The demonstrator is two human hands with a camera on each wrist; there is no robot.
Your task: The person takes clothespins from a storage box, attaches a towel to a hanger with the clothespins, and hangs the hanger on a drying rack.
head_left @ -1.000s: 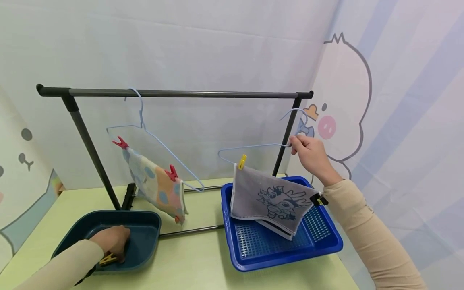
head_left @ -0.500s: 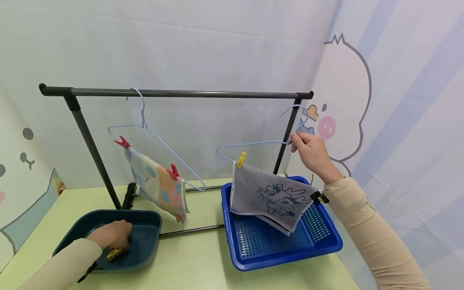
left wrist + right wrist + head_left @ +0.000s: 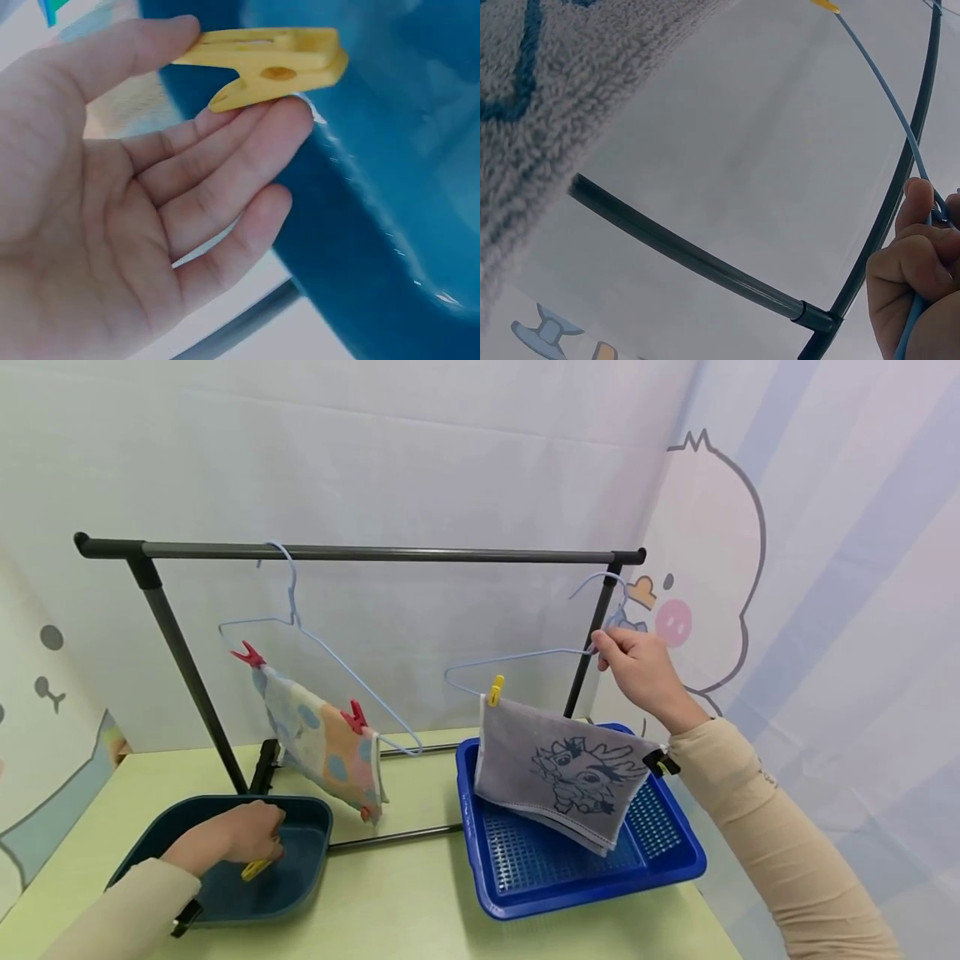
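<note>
My left hand (image 3: 236,837) is over the dark teal basin (image 3: 303,881), pinching a yellow clothespin (image 3: 277,64) between thumb and fingers. In the right wrist view, the fingers of my right hand (image 3: 919,270) curl round a light blue wire hanger (image 3: 885,86); its hook is free of the rail. A grey towel (image 3: 517,760) with a dark cartoon print hangs from this hanger, above the blue basket (image 3: 525,906). Another yellow clothespin (image 3: 496,691) fastens the towel's left corner. Its right corner reaches near my right wrist, where the hanger end is hidden.
A black rack (image 3: 390,554) spans the green table (image 3: 405,910). From its rail hangs another blue hanger (image 3: 345,672), bearing a patterned towel (image 3: 322,735) with two red clothespins (image 3: 355,718). A printed curtain (image 3: 420,460) stands behind.
My left hand has risen slightly and moved right within the basin, with the yellow clothespin. My right hand has lifted the hanger a little and shifted it slightly left; the towel swings with it.
</note>
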